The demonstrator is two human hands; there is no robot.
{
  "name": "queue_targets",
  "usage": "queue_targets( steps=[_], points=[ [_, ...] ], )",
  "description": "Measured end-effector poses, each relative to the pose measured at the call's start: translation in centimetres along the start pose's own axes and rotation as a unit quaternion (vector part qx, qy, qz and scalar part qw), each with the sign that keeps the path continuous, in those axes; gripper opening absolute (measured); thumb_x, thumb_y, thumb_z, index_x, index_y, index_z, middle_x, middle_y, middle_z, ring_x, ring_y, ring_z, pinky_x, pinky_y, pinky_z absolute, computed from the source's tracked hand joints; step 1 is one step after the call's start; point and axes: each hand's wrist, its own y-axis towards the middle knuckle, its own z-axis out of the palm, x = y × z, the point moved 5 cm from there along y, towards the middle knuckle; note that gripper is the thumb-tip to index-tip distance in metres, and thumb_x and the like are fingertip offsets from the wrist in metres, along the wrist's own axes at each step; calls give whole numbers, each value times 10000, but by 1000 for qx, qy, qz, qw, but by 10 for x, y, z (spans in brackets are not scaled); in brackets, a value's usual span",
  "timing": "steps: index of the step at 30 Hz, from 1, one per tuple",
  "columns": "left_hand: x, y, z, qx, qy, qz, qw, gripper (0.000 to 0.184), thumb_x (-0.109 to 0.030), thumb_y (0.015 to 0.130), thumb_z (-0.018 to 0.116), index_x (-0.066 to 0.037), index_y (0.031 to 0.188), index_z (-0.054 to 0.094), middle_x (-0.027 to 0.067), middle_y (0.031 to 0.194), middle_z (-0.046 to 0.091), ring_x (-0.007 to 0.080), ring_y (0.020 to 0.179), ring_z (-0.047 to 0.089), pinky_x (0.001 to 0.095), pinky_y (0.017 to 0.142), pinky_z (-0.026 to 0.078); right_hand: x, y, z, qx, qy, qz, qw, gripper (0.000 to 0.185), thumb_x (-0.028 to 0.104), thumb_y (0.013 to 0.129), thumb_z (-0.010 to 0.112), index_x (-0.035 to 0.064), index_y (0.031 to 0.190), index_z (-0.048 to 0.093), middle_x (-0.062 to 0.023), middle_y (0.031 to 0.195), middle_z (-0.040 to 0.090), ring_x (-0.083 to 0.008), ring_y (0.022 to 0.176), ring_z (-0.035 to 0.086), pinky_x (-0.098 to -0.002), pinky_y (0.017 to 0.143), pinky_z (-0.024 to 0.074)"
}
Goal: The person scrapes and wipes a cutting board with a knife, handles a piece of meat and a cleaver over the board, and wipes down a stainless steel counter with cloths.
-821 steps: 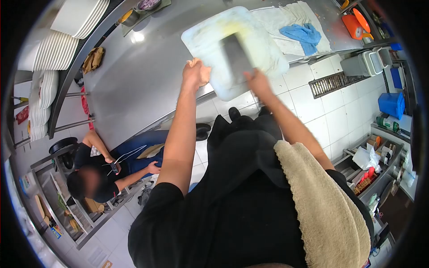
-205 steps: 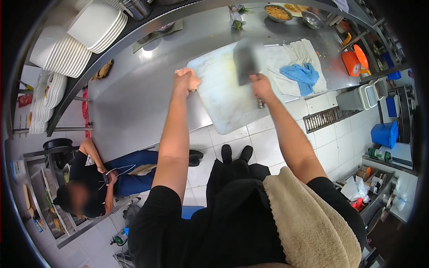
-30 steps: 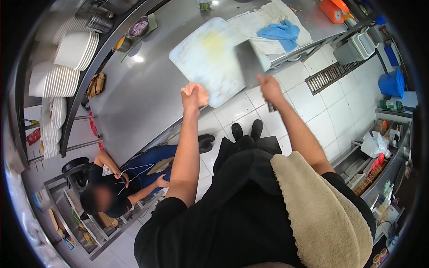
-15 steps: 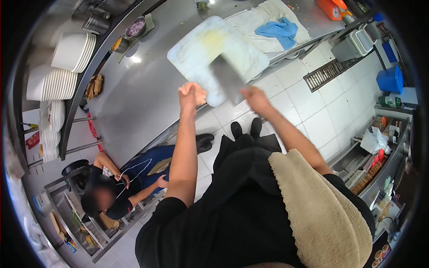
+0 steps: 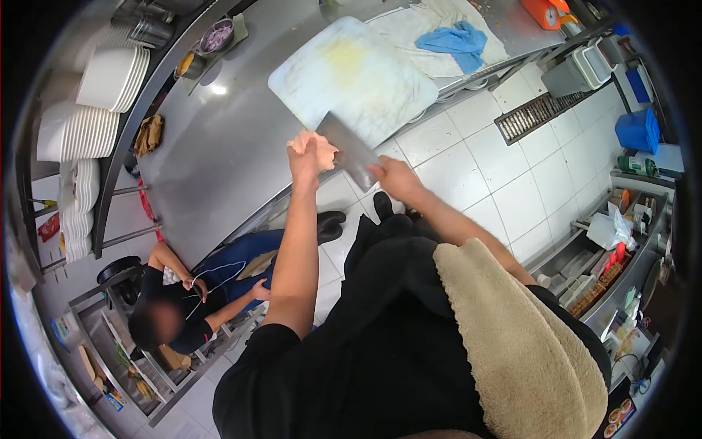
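Observation:
In my right hand is a cleaver, its broad grey blade pointing up and left over the near corner of the cutting board. My left hand grips a soft, crumpled salmon-pink piece; whether it is cloth or meat I cannot tell. That piece lies against or right beside the blade's left side, near the counter's front edge. The white board has a yellow stain in its middle.
A blue cloth lies on a white towel right of the board. On the steel counter, a bowl of chopped purple onion stands far left. Stacked white bowls fill the left shelf. Another person sits at lower left.
My right hand has brought the cleaver down and left, from above the board to beside the pink piece. My left hand has barely moved. The view has shifted slightly.

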Motion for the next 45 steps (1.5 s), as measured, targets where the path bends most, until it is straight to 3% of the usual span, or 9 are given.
queue_targets(
  steps=[3,8,12,14,20,29,37,40,45],
  points=[
    [13,-5,-4,39,-1,11,999,664,-162,979,696,81,1457,305,209,1310,561,263,1116,652,358,906,575,-31,-3,-61,-56,90,53,993,461,428,1033,601,-21,1130,637,-173,698,665,-272,510,622,-432,533,514],
    [8,-36,15,22,27,9,999,675,-175,962,717,94,1446,331,200,1325,559,257,1153,631,357,906,567,-90,-4,-141,-151,124,209,958,463,420,1046,567,-42,1029,599,-165,723,647,-267,507,639,-407,409,496],
    [7,-40,21,16,13,9,1000,667,-167,966,710,101,1435,319,211,1300,564,256,1130,638,366,899,575,-88,-7,-94,-147,47,166,974,449,408,1041,575,-38,995,604,-231,731,669,-360,604,690,-472,529,542],
    [11,-35,22,30,5,11,999,666,-162,970,705,106,1433,309,215,1299,562,253,1121,643,369,904,577,-72,-10,-42,-132,37,94,986,420,381,1024,587,-37,1045,613,-291,874,698,-516,884,665,-556,784,546],
    [19,-32,5,-1,-33,-5,999,569,-132,985,680,69,1406,355,180,1264,585,241,1071,663,354,876,580,5,-12,29,13,-9,10,1000,390,374,1019,588,-15,1031,617,-298,892,694,-515,905,663,-584,787,528],
    [10,-57,-46,94,-416,-35,904,515,-393,1046,580,-41,1412,492,147,1341,613,291,1220,624,445,1024,539,67,-19,-15,100,236,107,961,390,376,1060,556,-11,1013,545,-81,623,547,-162,473,558,-371,442,476],
    [-42,-133,-1,290,-537,-69,789,573,-475,1050,524,-88,1468,462,121,1419,584,312,1310,564,522,1145,415,122,-26,-28,102,389,95,911,337,353,1084,516,17,1053,523,-18,627,499,-117,441,463,-315,393,416],
    [-48,-140,13,303,-465,-30,831,558,-416,1031,594,-79,1458,468,109,1404,592,303,1301,564,507,1128,421,125,-30,-28,85,349,74,930,349,346,1088,504,1,1103,553,-20,617,506,-118,431,470,-318,391,415],
    [-76,-127,34,314,-288,15,905,311,-13,901,727,-54,1190,622,89,1064,694,177,904,707,333,690,595,122,-39,-62,32,222,18,974,362,337,1082,511,-18,1094,576,-55,611,548,-145,421,515,-344,391,428]
  ],
)
